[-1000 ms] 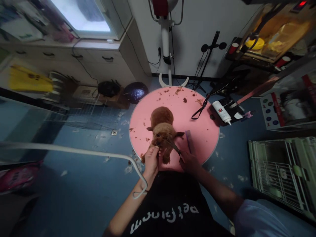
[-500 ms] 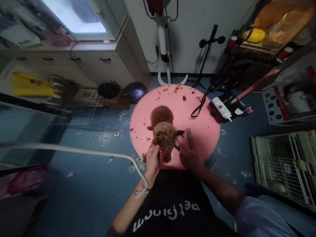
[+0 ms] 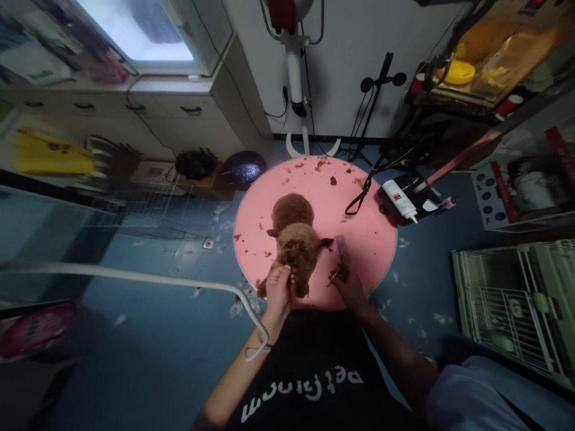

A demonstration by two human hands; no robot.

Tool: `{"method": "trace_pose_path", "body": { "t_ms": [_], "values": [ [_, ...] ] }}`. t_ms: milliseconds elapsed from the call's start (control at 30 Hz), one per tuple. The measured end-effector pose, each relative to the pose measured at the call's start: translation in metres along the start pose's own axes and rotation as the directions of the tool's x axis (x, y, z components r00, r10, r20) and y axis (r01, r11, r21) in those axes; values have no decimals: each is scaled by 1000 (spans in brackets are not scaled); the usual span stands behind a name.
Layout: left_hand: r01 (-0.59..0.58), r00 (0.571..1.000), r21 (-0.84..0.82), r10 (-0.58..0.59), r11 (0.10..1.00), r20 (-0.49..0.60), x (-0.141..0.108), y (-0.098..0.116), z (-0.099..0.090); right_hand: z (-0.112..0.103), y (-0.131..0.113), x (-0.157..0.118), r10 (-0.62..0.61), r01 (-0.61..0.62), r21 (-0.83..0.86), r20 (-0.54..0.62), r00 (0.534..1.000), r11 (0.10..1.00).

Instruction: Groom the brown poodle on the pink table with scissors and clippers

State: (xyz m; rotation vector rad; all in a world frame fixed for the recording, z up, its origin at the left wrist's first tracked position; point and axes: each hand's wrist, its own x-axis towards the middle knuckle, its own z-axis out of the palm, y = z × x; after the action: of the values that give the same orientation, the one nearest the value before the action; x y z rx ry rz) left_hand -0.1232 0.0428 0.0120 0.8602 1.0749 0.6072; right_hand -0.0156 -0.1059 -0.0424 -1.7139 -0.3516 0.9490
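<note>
A curly brown dog [image 3: 299, 239] is on the round pink table [image 3: 265, 179], its head toward me and its ears out to the sides. My left hand [image 3: 279, 288] is closed in a pinch at the dog's chin, just under its nose; the fur between the fingertips is mostly hidden. Off to the right of the dog, my right hand [image 3: 349, 288] grips a pair of scissors [image 3: 333, 277], whose blades point down and left, apart from the fur. Just beyond that hand lies a flat purplish comb [image 3: 340, 246], its near end hidden by my fingers.
Brown hair clippings [image 3: 333, 180] are scattered on the table. At its right edge a black holder [image 3: 390, 197] carries a white bottle [image 3: 399, 200], beside a black loop strap [image 3: 358, 202]. A pale bent tube [image 3: 179, 276] crosses from the left over my left forearm.
My right hand has drawn the scissors back from the dog's face, with the blades turned downward. My left hand stays at the chin. The view has shifted slightly.
</note>
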Motion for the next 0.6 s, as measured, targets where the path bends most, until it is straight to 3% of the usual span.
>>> {"method": "trace_pose_path", "body": {
  "t_ms": [67,133,233,300,367,600],
  "values": [
    [4,1000,-7,-4,1000,4,0,-2,0,-3,5,1,46,-38,83,-94,994,996],
    [6,1000,-15,-6,1000,6,1,-5,0,-6,7,-4,24,-15,94,-100,995,995],
    [-3,1000,-30,3,1000,2,1,-9,-1,-14,0,-18,-34,32,15,150,988,999],
    [-16,1000,-31,16,999,4,1,-10,-1,-18,-10,-26,-22,52,-72,370,929,996],
    [-28,1000,-27,29,999,9,0,-10,-1,-21,-21,-29,7,74,-143,498,867,987],
    [-19,1000,6,19,1000,-10,-1,-5,-1,-25,-36,-19,-13,123,-160,558,830,979]
  ]
}}
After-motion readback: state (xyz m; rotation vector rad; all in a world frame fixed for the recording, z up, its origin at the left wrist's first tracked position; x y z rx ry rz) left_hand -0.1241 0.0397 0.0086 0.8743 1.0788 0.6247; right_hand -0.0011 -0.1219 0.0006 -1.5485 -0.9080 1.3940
